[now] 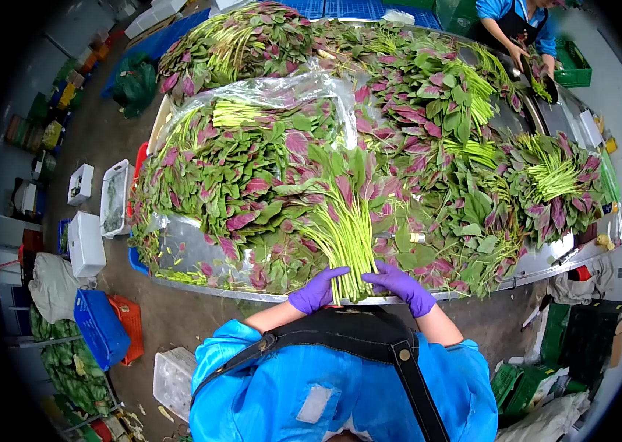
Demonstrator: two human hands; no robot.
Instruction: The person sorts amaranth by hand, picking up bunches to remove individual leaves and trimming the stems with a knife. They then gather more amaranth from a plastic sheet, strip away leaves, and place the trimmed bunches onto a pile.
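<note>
Wearer: blue smock with black apron straps, at the bottom of the view, facing the surface.
Left hand: purple glove, fingers curled against the left side of the bunch's cut ends.
Right hand: purple glove, fingers wrapped over the right side of the same stems; the two hands clasp the bunch between them.
Bunch: pale green stalks gathered together, cut ends at the near edge of the surface, red-and-green leaves fanning away from the person.
Surface: shiny metal, almost wholly covered with leafy greens.
Left heap: the same red-green leaves, just beside the bunch, partly under a clear plastic sheet.
Right heap: bundles with their stalks pointing up.
Floor, left: a blue crate and white boxes near the surface.
Far heap: more greens at the far end.
Co-worker: in blue at the far right corner, hands on some greens.
</note>
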